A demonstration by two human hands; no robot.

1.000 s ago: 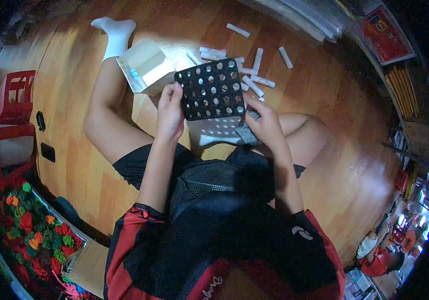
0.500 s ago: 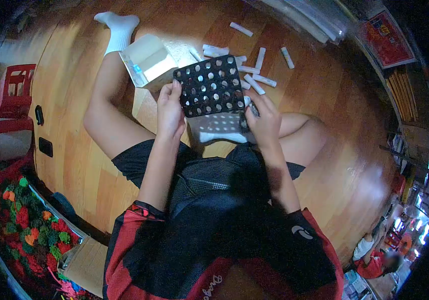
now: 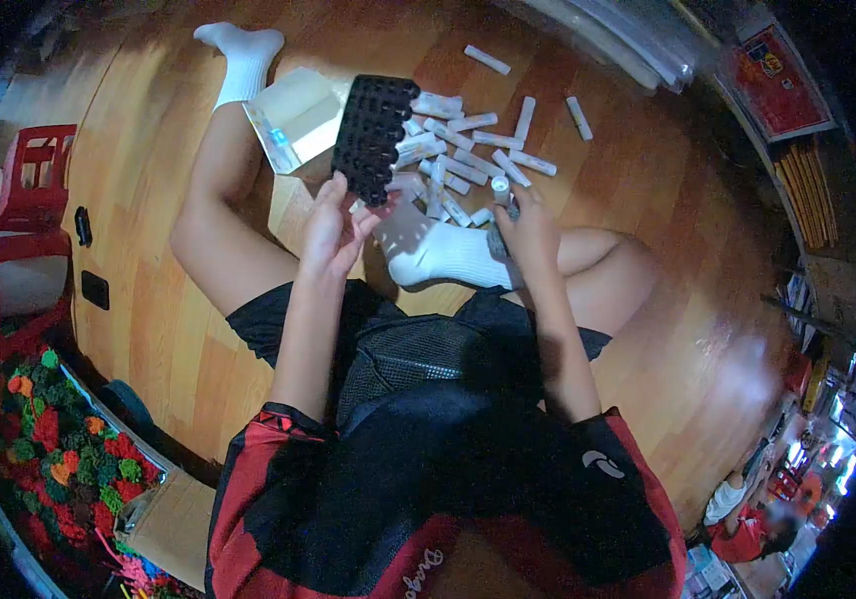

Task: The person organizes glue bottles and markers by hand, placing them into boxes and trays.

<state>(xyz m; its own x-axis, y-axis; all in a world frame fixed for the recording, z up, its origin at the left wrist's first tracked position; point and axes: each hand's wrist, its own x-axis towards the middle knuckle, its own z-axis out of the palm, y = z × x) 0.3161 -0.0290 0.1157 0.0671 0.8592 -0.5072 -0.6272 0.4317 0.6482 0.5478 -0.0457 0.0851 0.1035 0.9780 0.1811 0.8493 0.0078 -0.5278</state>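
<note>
My left hand [image 3: 330, 228] grips a black perforated rack [image 3: 372, 138] by its lower edge. The rack is tilted so its rows of round holes show at a slant. My right hand [image 3: 532, 230] is closed around a small white tube [image 3: 500, 186], whose round end points up at the fingertips. A grey, soft-looking bundle [image 3: 498, 242] shows at the palm side of this hand, partly hidden. Beyond the hands, many white tubes [image 3: 456, 165] lie scattered in a pile on the floor.
An open white box [image 3: 293, 120] stands left of the rack, beside my outstretched leg. My white-socked foot [image 3: 448, 255] lies below the pile. Red chair [image 3: 33, 190] and colourful tufted pieces [image 3: 68, 449] are at left. Another person [image 3: 747, 529] sits far right.
My left hand has turned the rack from facing me to a steep tilt and moved it slightly left, uncovering the tube pile. My right hand has come away from the rack's edge.
</note>
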